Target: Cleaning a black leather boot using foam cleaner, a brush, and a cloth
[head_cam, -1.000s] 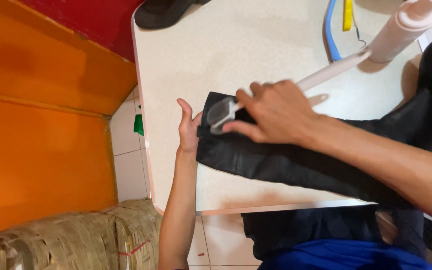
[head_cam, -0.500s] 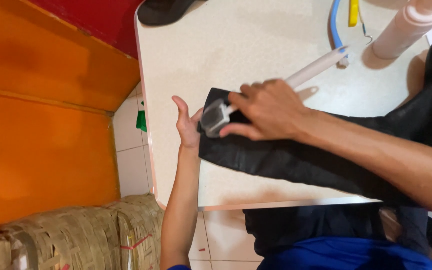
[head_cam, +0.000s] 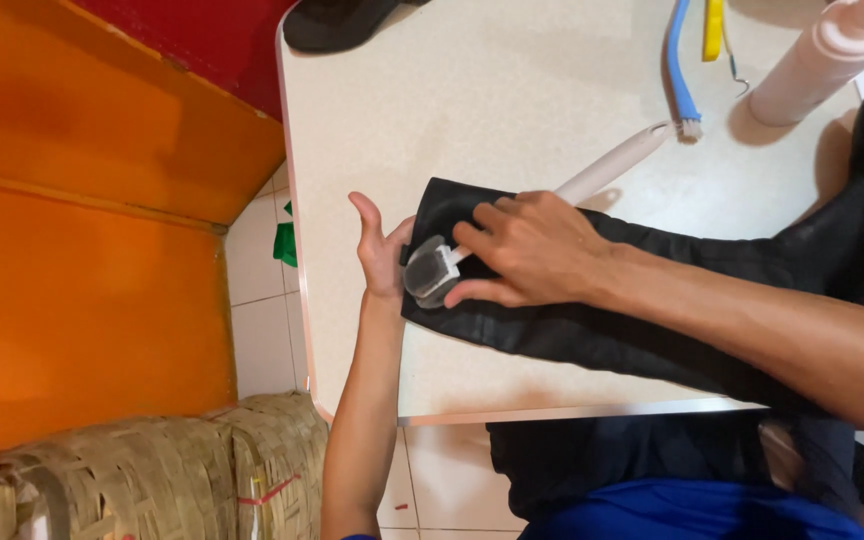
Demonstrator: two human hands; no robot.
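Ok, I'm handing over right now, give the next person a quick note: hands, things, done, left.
Left hand: flat against the end of the black garment, steadying it.
Right hand: gripping the white-handled brush, head pressed on the fabric near that end.
Garment lies across the white table.
Done: cannot tell how much is brushed.
Left: likely the length toward the body.

Black garment lies flat along the surface's near edge, the white-handled lint roller angled across its end.
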